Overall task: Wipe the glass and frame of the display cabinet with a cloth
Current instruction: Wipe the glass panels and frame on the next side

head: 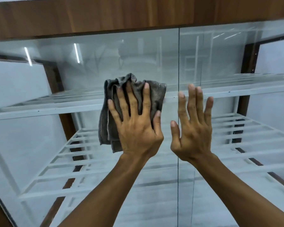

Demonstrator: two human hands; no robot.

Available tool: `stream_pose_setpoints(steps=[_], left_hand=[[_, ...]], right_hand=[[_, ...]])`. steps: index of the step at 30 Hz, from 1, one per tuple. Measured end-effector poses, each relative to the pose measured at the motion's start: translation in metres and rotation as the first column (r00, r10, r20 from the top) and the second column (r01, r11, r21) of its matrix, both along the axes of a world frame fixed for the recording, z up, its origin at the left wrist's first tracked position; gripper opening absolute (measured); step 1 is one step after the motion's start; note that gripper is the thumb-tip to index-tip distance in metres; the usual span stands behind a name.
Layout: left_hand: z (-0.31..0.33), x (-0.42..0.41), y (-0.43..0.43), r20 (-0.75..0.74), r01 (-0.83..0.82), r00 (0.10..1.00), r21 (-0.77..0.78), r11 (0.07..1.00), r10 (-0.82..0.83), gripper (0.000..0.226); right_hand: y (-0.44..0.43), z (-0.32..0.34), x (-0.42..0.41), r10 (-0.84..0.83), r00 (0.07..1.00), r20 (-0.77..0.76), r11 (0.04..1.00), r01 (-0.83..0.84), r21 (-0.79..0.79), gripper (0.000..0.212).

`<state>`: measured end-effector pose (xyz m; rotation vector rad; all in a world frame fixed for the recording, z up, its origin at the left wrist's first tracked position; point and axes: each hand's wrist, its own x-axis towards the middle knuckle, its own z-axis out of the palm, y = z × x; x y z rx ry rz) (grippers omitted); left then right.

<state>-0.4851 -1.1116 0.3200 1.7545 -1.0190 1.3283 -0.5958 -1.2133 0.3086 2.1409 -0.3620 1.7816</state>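
A tall display cabinet with a brown wood-grain frame (105, 15) fills the view. Its top board runs across well above the hand on the cloth, and dark brown uprights stand far out to either side of it. Two clear glass door panes meet at a thin vertical seam (178, 63) just to the right of that hand. The left pane (69, 66) carries the cloth, and the right pane (233, 53) lies beyond the seam. Streaky reflections of ceiling lights show on the glass up and to the left of the grip.

Behind the glass are white slatted metal shelves. The front rail of the upper shelf (44, 108) passes level with the fingertips of the wiping hand. The lower shelf (69, 164) spreads out below the wrist.

A crumpled dark grey cloth (107, 126) sits on the left pane near its middle. It bunches above the fingertips and hangs down to the left of the palm.

The left hand (136, 130) presses the cloth flat against the glass. Its fingers are straight and spread wide, and its thumb lies along the cloth's right edge, so nothing is pinched.

The right hand (193, 133) is just beside it across the seam. It is held flat towards the right pane, palm forward and fingers straight, and holds nothing.
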Motion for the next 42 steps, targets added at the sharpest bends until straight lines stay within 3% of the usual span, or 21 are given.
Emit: stream_pose_setpoints(steps=[4,10,17,21,25,29,32,42], left_hand=[[-0.005,-0.013,-0.013,0.135,0.042,0.989,0.137,0.990,-0.061,0.066],[-0.006,0.000,-0.005,0.183,0.032,0.981,0.151,0.988,-0.060,0.066],[-0.011,0.053,0.047,0.164,-0.011,0.986,0.093,0.996,-0.005,0.066],[-0.016,0.089,0.088,0.142,-0.057,0.989,0.103,0.993,0.042,0.066],[-0.021,0.124,0.127,0.098,-0.079,0.993,0.086,0.993,0.070,0.067],[-0.025,0.163,0.169,0.035,-0.122,0.992,0.049,0.991,0.121,0.070],[-0.026,0.191,0.200,0.012,-0.156,0.988,0.040,0.987,0.155,0.071],[-0.042,0.249,0.247,-0.018,-0.087,0.996,-0.095,0.992,0.086,0.077]], right_hand=[[-0.006,-0.006,0.000,-0.013,1.000,0.002,1.000,0.013,0.006,0.064],[0.007,-0.005,0.012,-0.010,1.000,0.005,1.000,0.010,0.016,0.066],[0.043,0.000,0.051,-0.019,0.994,-0.106,1.000,0.017,-0.013,0.067],[0.059,-0.003,0.074,-0.036,0.996,-0.082,0.999,0.039,0.031,0.067],[0.097,-0.014,0.112,0.011,0.990,-0.144,0.999,-0.018,-0.048,0.066],[0.131,-0.018,0.148,0.022,0.995,-0.095,1.000,-0.022,0.008,0.071],[0.157,-0.016,0.173,0.066,0.990,-0.122,0.996,-0.072,-0.043,0.071],[0.206,-0.015,0.225,0.038,0.989,-0.142,0.997,-0.047,-0.063,0.079]])
